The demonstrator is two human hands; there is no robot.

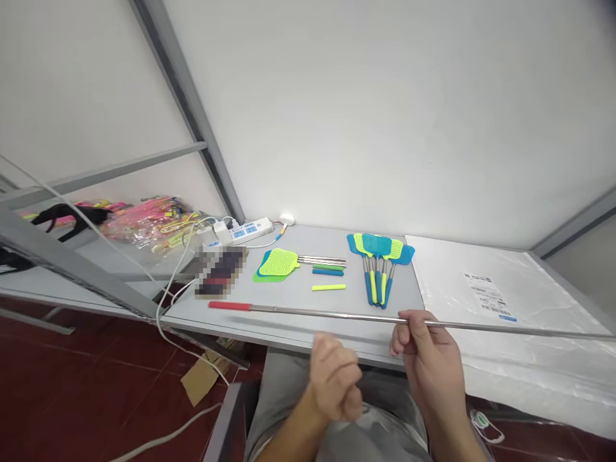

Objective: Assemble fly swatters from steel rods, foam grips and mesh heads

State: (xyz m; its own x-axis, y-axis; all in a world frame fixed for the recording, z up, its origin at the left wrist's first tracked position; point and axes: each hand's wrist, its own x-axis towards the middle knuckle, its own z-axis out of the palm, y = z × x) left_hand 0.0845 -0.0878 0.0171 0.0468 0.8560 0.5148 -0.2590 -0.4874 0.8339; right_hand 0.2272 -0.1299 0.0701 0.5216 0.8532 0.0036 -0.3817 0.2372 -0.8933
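Note:
My right hand [430, 356] pinches a long, thin metal telescopic rod [312, 313] between thumb and fingers. A red grip [230, 306] covers the rod's left end, while its right end runs to the picture's edge. Below the rod, my left hand [335, 378] is loosely curled with no object visible in it, apart from the rod. Beyond it on the table lie a yellow-green grip tube [329, 287], a blue one [328, 271] and a green one partly behind that. Fly swatters [279, 263] with bare metal rods lie to their left; several with blue and yellow grips [379, 282] are fanned out to their right.
A white plastic package [553, 282] with a label covers the table's right side. A power strip [250, 230] with cables stands at the back left, near a blurred dark item [220, 273]. Bagged colourful goods [149, 221] lie beyond the grey metal frame [192, 115].

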